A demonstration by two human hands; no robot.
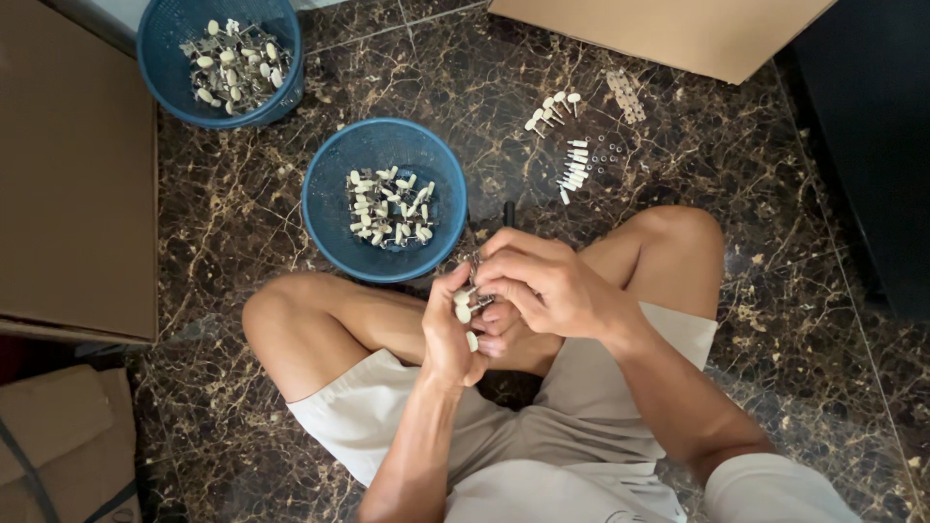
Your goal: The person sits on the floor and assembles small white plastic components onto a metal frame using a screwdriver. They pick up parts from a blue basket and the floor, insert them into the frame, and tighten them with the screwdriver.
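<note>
I sit cross-legged on a dark marble floor. My left hand (448,334) and my right hand (542,283) meet over my lap, both closed around a small metal part with cream-white knobs (467,308). The fingers hide most of that part. Just ahead of my knees stands a blue round basket (329,232) holding several of the same cream-knobbed metal pieces (389,207).
A second blue basket (160,68) with similar pieces sits at the far left. Small white pegs (573,167), little dark rings (608,155) and a pale strip (626,95) lie loose on the floor. Cardboard boxes (77,174) flank the left, another (668,29) is at the top.
</note>
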